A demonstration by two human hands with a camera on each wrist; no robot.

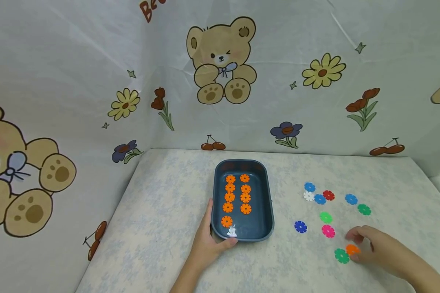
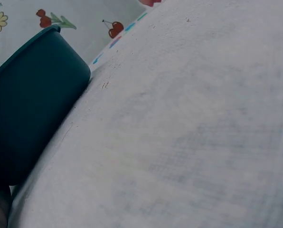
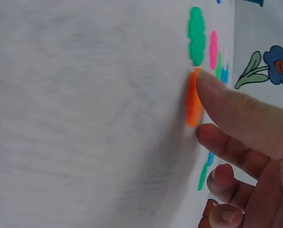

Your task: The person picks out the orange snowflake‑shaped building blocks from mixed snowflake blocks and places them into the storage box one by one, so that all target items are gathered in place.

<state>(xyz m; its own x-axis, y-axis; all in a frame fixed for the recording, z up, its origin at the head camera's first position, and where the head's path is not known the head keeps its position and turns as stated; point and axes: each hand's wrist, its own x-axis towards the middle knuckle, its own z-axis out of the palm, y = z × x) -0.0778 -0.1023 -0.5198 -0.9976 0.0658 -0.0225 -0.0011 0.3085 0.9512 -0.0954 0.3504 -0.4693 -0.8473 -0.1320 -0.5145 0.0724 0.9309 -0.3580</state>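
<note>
- The surface (image 1: 161, 228) wears a pale cloth with a faint blue-grey floral print; printed bear-and-flower sheets close it in behind and at the left.
- A dark blue tray (image 1: 267, 211) stands near the middle, long side running away from the viewer.
- To the tray's right, flower-shaped plastic discs lie loose on the cloth: a blue disc (image 1: 309, 187), a white disc (image 1: 309, 196), a second blue disc (image 1: 320, 199) and a red disc (image 1: 328, 195) close together.
- Farther right lie another blue disc (image 1: 350, 199) and a green disc (image 1: 364, 209).
- Nearer the front: a dark blue disc (image 1: 300, 226), a light green disc (image 1: 325, 217), a pink disc (image 1: 328, 231), a green front disc (image 1: 341, 255) and an orange disc (image 1: 352, 249) just beside it.
</note>
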